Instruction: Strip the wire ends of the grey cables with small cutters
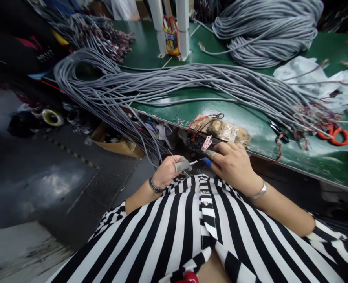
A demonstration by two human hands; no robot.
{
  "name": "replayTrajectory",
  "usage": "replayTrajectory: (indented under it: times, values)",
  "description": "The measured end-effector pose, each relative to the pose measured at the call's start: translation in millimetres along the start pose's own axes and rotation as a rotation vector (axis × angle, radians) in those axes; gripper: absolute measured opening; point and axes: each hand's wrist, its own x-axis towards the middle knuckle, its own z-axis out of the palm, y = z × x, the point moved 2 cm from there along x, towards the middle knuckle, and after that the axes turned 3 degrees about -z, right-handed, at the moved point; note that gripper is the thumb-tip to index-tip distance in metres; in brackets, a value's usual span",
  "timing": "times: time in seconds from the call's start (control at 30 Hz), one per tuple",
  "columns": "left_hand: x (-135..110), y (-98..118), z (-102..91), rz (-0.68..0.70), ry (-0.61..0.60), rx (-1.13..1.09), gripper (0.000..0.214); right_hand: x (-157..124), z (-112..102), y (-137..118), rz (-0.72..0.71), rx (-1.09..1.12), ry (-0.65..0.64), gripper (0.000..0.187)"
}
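My left hand point(171, 171) is closed around a thin grey cable, with grey covers on its fingertips. A pale stripped end point(193, 162) of the cable points out toward my right hand. My right hand point(234, 163) has its thumb and fingers drawn together, with a blue cover point(207, 161) on one digit and a grey one on another. A fine strand seems to run between the two hands; what the right fingertips pinch is too small to make out. Just above them is a pink slotted piece point(207, 143); whether it touches the fingers I cannot tell.
A long bundle of grey cables point(191, 80) lies across the green table point(174, 104) and droops off its left side. Taped lumps point(227, 131) with wires sit at the edge. Red-handled scissors point(336, 135) lie right, a cable coil point(268, 31) behind. A cardboard box point(118, 145) stands below.
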Motion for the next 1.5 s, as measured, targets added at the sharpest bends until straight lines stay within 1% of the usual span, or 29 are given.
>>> replayTrajectory:
  times: [0.2,0.33,0.5,0.7,0.83,0.97,1.07,1.17,1.27,1.33,1.43,1.5]
  values:
    - [1,-1,0.6,0.002,-0.006,0.017,0.027,1,-3,0,-0.042,-0.024,-0.043,0.021]
    - [0,1,2.5,0.018,-0.001,0.0,0.026,2,-4,-1,-0.036,-0.033,-0.036,0.022]
    - [-3,5,5.8,0.004,-0.006,-0.022,0.026,4,-5,-4,-0.053,-0.044,-0.045,0.019]
    - [-2,2,4.2,-0.01,-0.019,-0.038,0.025,3,-3,-7,-0.066,-0.017,-0.048,0.014]
    - [-4,1,5.3,-0.031,-0.059,-0.074,0.026,-1,8,-4,-0.076,0.097,-0.041,0.017]
    - [-6,-3,8.2,-0.04,-0.099,-0.086,0.027,-5,26,-4,-0.064,0.358,-0.033,0.028]
    - [-5,-10,8.1,-0.023,-0.123,-0.036,0.028,-8,36,-8,0.02,0.509,-0.018,0.034]
    - [-2,-10,5.3,0.039,-0.12,0.053,0.029,-9,37,-12,0.13,0.49,-0.024,0.034]
    - [-2,-3,2.3,0.115,-0.152,0.202,0.03,-9,32,-14,0.16,0.381,-0.114,0.033]
    - [-3,0,1.2,0.166,-0.183,0.291,0.03,-8,27,-12,0.124,0.363,-0.22,0.029]
    - [-4,-1,1.9,0.203,-0.199,0.333,0.031,-4,21,-5,-0.012,0.476,-0.358,0.025]
    - [-4,-4,3.5,0.208,-0.165,0.3,0.033,-2,20,1,-0.081,0.598,-0.396,0.026]
